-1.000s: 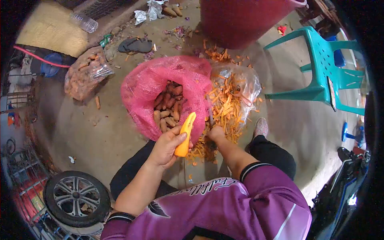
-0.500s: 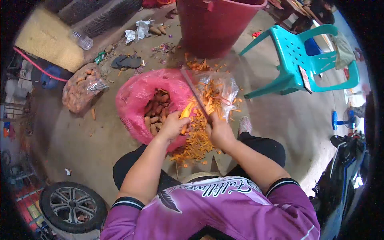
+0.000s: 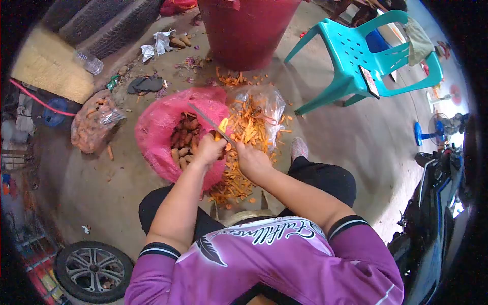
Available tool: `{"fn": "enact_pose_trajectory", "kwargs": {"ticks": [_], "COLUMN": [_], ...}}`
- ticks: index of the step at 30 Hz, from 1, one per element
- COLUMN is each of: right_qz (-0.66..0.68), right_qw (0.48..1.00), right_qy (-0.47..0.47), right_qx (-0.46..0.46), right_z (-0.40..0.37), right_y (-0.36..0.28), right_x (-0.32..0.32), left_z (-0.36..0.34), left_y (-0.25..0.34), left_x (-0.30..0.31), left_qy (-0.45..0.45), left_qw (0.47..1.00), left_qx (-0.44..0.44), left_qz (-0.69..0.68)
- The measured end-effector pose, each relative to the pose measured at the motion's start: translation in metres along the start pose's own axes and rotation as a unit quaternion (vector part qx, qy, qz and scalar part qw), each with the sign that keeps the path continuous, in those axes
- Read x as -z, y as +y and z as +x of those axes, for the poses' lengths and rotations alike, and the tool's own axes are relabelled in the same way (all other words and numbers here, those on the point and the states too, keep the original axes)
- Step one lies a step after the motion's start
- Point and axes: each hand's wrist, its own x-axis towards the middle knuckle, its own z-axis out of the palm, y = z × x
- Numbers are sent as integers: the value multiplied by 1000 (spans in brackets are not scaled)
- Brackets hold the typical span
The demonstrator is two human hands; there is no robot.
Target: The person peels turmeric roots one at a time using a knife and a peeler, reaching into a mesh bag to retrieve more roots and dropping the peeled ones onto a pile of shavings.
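Note:
My left hand (image 3: 210, 149) is closed around a partly peeled yellow-orange root (image 3: 222, 125) that looks like a sweet potato, its tip pointing up and away from me. In my right hand (image 3: 253, 159) is a long knife (image 3: 204, 118), its blade slanting to the upper left across the root. Under and left of my hands lies an open pink mesh sack (image 3: 157, 109) with brown-skinned roots (image 3: 185, 134) inside. Orange peelings (image 3: 235, 184) are heaped on the floor beneath my right hand, and more lie on a clear plastic sheet (image 3: 274, 104) beyond it.
A large red tub (image 3: 246, 35) stands ahead, with a green plastic chair (image 3: 351, 51) to its right. At left are a clear bag of roots (image 3: 95, 124), flip-flops (image 3: 146, 85) and a wheel (image 3: 94, 271). A motorcycle (image 3: 432, 203) stands at right near a blue fan (image 3: 427, 133).
The view has shifted, so surroundings sit further left and slightly higher. The knife has swung flatter, its blade now pointing more to the left across the root. Both hands keep their holds.

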Motion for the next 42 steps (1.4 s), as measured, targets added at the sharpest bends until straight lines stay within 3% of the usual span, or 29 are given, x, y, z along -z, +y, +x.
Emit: {"fn": "enact_pose_trajectory", "kwargs": {"ticks": [1, 3, 4, 7, 8, 11, 12, 14, 15, 16, 17, 18, 19, 21, 24, 27, 30, 32, 33, 35, 36, 37, 39, 41, 42], "right_qz": [-5, 1, 13, 40, 47, 96, 86, 65, 61, 57, 53, 55, 58, 56, 48, 58, 76, 68, 64, -23, -65, -36, 24, -8, -25], "right_qw": [1000, 999, 997, 992, 991, 992, 993, 990, 990, 989, 988, 987, 987, 984, 976, 974, 967, 964, 961, 982, 985, 985, 983, 993, 996], "right_qy": [-1, -19, -36, -43, -42, 37, 3, -69, -80, -92, -104, -110, -115, -132, -156, -129, -79, -56, -44, -95, -120, -111, -90, -36, -9], "right_qx": [-14, -51, -74, -109, -115, -76, -84, -104, -103, -103, -103, -101, -98, -109, -146, -176, -228, -252, -266, -162, -110, -126, -157, -110, -85], "right_z": [9, 26, 35, 37, 32, 22, 22, 18, 20, 22, 23, 22, 22, 25, 30, 36, 43, 57, 64, 79, 85, 93, 111, 130, 139], "right_y": [-1, 14, 32, 63, 71, 103, 105, 109, 112, 114, 115, 114, 112, 112, 115, 115, 110, 107, 107, 108, 109, 109, 110, 124, 134], "right_x": [-3, -6, -8, -17, -23, -61, -63, -66, -68, -72, -75, -72, -68, -65, -69, -77, -84, -93, -98, -106, -110, -116, -131, -135, -135], "left_z": [9, 18, 10, 1, 3, 10, 9, 29, 47, 61, 64, 59, 65, 29, -23, 1, 45, 87, 96, 117, 122, 118, 134, 157, 160], "left_y": [-12, -35, -25, -9, -8, 0, 16, 50, 72, 102, 144, 185, 221, 269, 277, 223, 139, 65, 39, -26, -51, -56, -111, -169, -181], "left_x": [-1, -12, -21, -19, -18, -11, -11, -7, -4, 2, 10, 4, 11, 11, -2, 38, 83, 119, 124, 137, 138, 131, 136, 138, 136], "left_qy": [7, -34, -115, -113, -112, -145, -133, -90, -54, -68, -146, -107, -163, -175, -98, -168, -156, -164, -153, -154, -131, -108, -64, 17, 54], "left_qw": [999, 975, 990, 991, 989, 987, 989, 994, 998, 990, 974, 949, 909, 852, 867, 938, 977, 949, 922, 862, 854, 837, 877, 828, 844], "left_qx": [-36, -183, -80, -23, -74, -9, 38, -3, -24, -106, -122, -254, -339, -456, -447, -300, -60, 82, 195, 233, 300, 332, 313, 147, 137], "left_qz": [-38, 125, -19, -62, -57, -71, -45, 59, 12, -56, -127, -154, -180, -189, -200, -38, 135, 257, 297, 423, 405, 422, 358, 541, 516]}}
